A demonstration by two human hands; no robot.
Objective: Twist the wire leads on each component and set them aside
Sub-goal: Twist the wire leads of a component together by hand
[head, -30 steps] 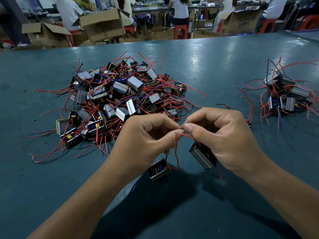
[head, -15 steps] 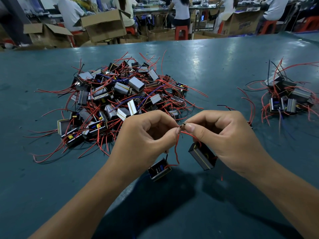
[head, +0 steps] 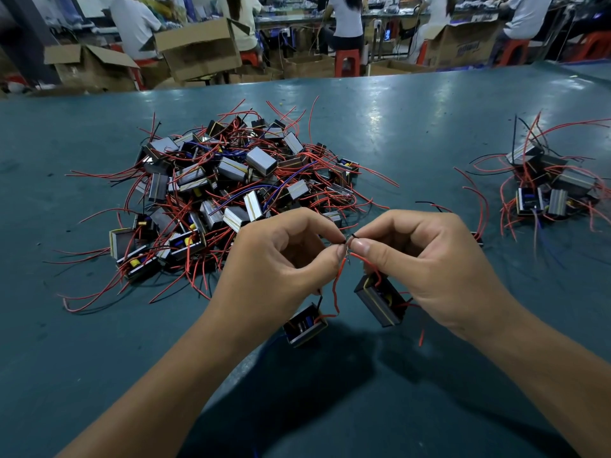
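Note:
My left hand and my right hand meet fingertip to fingertip above the table, both pinching the bare ends of the wire leads. Red leads run down from the pinch to two small black components: one hangs below my left hand, the other hangs under my right palm. A big tangled pile of components with red, black and blue leads lies behind my left hand. A smaller pile lies at the far right.
The teal table stretches back to its far edge. Beyond it stand open cardboard boxes, red stools and several seated people at other benches.
Both hands stay together at the lead ends; the fingertips have shifted slightly around the wires. The two hanging components have barely moved.

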